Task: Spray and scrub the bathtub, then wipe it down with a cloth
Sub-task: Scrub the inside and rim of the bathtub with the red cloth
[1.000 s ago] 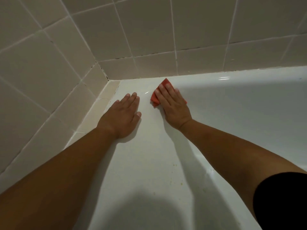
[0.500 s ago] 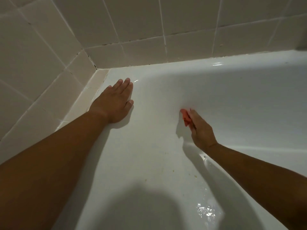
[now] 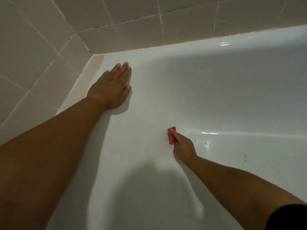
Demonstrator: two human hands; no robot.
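Since a second ago the red cloth [image 3: 172, 135] has gone from the top edge near the corner down the sloped end of the bathtub [image 3: 232, 97]. It now sits low on the slope, close to where that meets the floor; the left hand has not moved. The cloth is bunched and pressed against the white surface, mostly hidden by the right hand [image 3: 183, 146]. That hand's fingers are curled round it, with only a red edge sticking out past the fingertips. It could be a scrub pad rather than a cloth, too covered to tell. The left hand [image 3: 111, 87] lies flat, fingers straight and together, palm on the tub's end near the tiled corner, holding nothing; probably bracing. Progress, as a judgement: no spray bottle in view, and the surface is glossy with wet glints and a droplet [image 3: 205, 143] just right of the right hand. So spraying looks done, and this is scrubbing or wiping mid-pass. Still to do: the brown specks [image 3: 245, 158] on the floor further right, plus the long side. Beige wall tiles [image 3: 116, 14] with dark grout above; black sleeve [image 3: 289, 218] bottom right.
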